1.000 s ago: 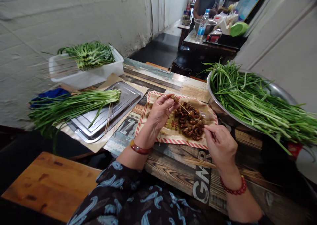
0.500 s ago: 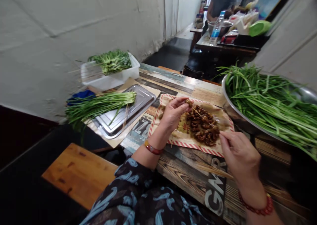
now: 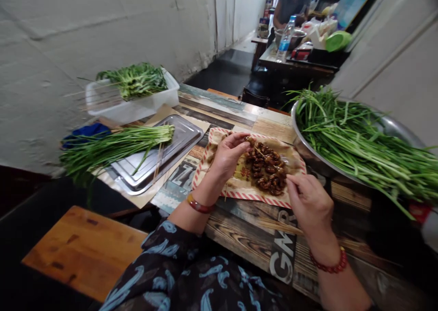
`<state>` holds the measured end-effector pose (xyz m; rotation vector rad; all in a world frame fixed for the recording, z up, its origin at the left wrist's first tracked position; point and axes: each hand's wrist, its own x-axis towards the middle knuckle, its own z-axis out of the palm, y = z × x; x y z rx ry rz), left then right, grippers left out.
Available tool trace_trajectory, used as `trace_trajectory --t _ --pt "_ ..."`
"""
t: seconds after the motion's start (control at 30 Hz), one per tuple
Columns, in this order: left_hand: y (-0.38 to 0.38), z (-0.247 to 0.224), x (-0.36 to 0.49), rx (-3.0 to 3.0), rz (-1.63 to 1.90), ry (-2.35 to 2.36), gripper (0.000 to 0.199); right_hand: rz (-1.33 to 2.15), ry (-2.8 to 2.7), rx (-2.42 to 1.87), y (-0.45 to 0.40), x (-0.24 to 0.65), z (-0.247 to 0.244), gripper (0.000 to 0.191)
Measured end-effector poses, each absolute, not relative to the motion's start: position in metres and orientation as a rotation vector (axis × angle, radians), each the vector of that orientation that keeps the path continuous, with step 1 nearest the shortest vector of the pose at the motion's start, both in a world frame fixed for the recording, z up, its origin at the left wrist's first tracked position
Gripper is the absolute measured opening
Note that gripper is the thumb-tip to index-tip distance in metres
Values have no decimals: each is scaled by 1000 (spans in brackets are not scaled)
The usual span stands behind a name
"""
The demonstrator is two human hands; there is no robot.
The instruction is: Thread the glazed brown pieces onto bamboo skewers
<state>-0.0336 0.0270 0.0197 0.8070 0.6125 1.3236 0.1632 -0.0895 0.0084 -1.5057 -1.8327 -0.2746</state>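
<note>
My left hand (image 3: 230, 152) is closed, pinching a small glossy brown morsel (image 3: 250, 140) between thumb and fingertips. A thin wooden skewer (image 3: 259, 151) runs from that morsel towards my right hand (image 3: 310, 200), whose thumb and forefinger are pressed together at its other end. Below both hands lies a heap of dark, sauce-coated pieces (image 3: 267, 171) on a paper-lined tray (image 3: 236, 195) with a red-and-white striped edge. What exactly the pieces are, I cannot make out. Several loose skewers (image 3: 285, 226) rest on the table near my right wrist.
Left of the tray, long green stalks (image 3: 137, 142) lie across a metal lid (image 3: 186, 130). Behind them stands a white plastic tub (image 3: 160, 98) of leafy greens. A big steel bowl (image 3: 393, 123) heaped with greens is at right. A person (image 3: 290, 5) sits at a farther table.
My view has shifted slightly to the right, so everything appears further left. Both hands keep nearly the same pose over the tray, the left still pinching the morsel.
</note>
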Motion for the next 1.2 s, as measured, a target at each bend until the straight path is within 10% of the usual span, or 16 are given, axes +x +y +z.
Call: trace_trajectory --t 1.2 --pt "23 22 -32 682 1234 543 28 -137 -1704 -1416 -85 153 7 9"
